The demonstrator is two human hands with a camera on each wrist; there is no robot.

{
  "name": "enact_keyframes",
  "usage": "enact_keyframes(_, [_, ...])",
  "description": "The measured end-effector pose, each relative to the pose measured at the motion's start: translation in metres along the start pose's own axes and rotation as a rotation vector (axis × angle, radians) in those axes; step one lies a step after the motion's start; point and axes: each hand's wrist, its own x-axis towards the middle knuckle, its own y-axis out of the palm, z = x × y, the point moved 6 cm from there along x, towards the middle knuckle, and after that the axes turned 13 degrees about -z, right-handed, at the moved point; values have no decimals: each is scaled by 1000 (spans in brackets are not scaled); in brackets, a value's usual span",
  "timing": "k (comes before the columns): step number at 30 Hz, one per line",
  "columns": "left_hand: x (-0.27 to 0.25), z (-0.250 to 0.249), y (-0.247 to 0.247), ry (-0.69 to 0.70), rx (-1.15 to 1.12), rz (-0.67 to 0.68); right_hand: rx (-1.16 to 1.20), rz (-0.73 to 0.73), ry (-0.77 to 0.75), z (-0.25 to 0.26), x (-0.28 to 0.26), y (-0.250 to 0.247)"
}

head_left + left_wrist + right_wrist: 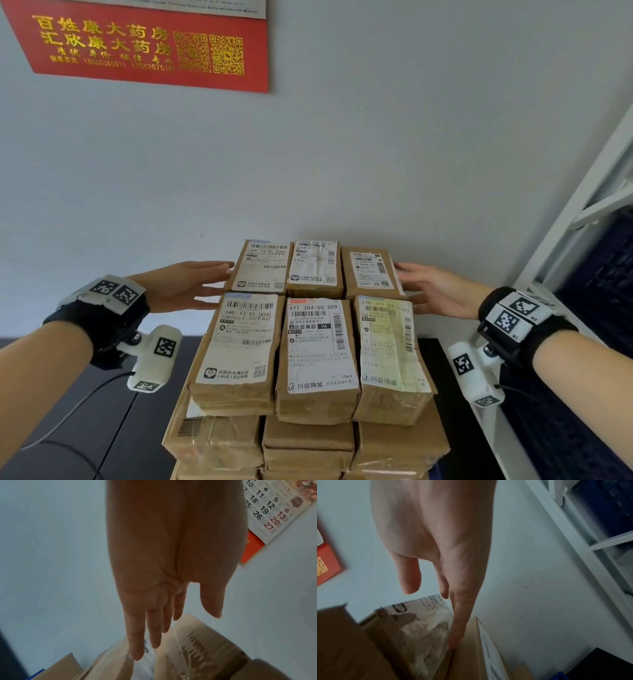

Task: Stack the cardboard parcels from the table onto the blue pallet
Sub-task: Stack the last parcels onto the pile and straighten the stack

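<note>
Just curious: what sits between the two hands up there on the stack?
In the head view, the back row of three cardboard parcels lies between the left hand and right hand.

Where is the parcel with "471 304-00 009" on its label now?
In the head view, that parcel lies in the middle of the near row on top of the stack, between two other labelled parcels.

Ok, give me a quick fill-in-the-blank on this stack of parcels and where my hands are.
1. The top layer of brown cardboard parcels holds ___ parcels.
2. The left hand and right hand flank the ___ row of that layer.
3. Both hands have ___ fingers.
4. The sign on the wall is ___ with gold writing.

Missing words: six; back; straight; red
</note>
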Motion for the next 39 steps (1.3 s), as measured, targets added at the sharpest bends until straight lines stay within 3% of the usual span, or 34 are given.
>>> enact_keyframes(8, [-38, 40, -29, -16, -46, -111, 135, -181, 68, -28, -48, -15])
enact_keyframes(21, [-112, 133, -6, -29, -40, -73, 164, -288, 119, -125, -144, 16])
enact_keyframes(27, [-129, 162, 27, 9, -93, -19, 198, -356, 95, -158, -156, 35])
enact_keyframes(32, [-134, 169, 38, 48, -260, -76, 302, -373, 74, -162, -160, 53])
enact_keyframes(39, [-137, 170, 46, 57, -304, -142, 383, -375, 49, -165, -156, 65])
